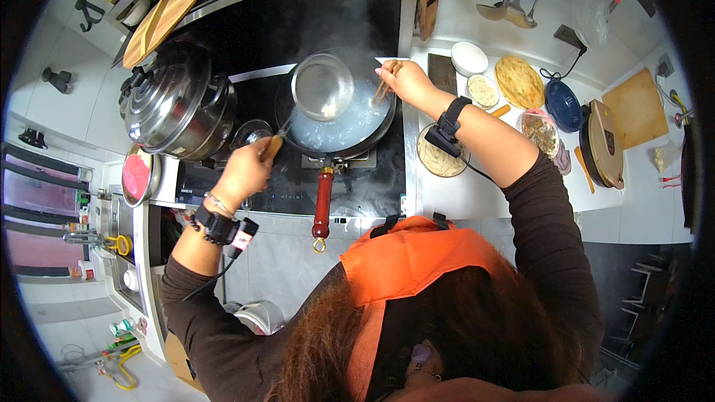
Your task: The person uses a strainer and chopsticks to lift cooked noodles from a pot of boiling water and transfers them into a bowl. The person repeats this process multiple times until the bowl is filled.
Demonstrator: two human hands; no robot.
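Note:
A wok (385, 133) of steaming, cloudy liquid (357, 128) sits on the stove, its red wooden handle (323, 201) pointing towards me. My left hand (246, 170) grips the wooden handle of a wire-mesh strainer (323, 86). The strainer's round basket hangs over the left part of the wok; I cannot tell whether it touches the liquid. From the right side my right hand (410, 82) holds wooden chopsticks (382, 92), with their tips at the liquid near the wok's right edge. Pale pieces show in the liquid, too blurred to name.
A lidded steel steamer pot (179, 106) stands left of the wok, near a bowl of pink stuff (137, 175). On the right counter are a plate of pale strips (441, 153), flatbreads (519, 82), a white bowl (469, 58), a blue dish (563, 105) and an electric griddle (603, 145).

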